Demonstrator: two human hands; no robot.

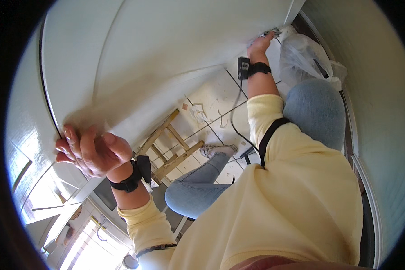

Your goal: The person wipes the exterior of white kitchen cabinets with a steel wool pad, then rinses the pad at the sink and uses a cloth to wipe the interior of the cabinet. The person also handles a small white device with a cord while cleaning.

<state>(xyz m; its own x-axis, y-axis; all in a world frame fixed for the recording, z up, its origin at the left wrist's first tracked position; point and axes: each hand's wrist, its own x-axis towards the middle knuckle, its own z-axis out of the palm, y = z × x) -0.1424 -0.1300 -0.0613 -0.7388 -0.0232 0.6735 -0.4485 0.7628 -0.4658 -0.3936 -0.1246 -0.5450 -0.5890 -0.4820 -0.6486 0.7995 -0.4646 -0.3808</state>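
A large smooth white panel [148,37], maybe the side of a refrigerator, fills the view before me. My left hand [96,152] is at the panel beside a dark seam, fingers loosely bent and apart, nothing in it. Far down at the panel's lower corner, my right hand [260,44] grips a crumpled greyish cloth [272,32], partly hidden by the fingers. A translucent white plastic bag [303,59] lies on the floor just right of that hand. Black straps with small boxes circle both my wrists.
A wooden step stool or small ladder [175,145] stands on the tiled floor [219,118] near my foot. Crumpled paper [198,113] and bits of debris lie on the tiles. A pale wall [381,111] rises close on my right. A bright window [91,246] is at lower left.
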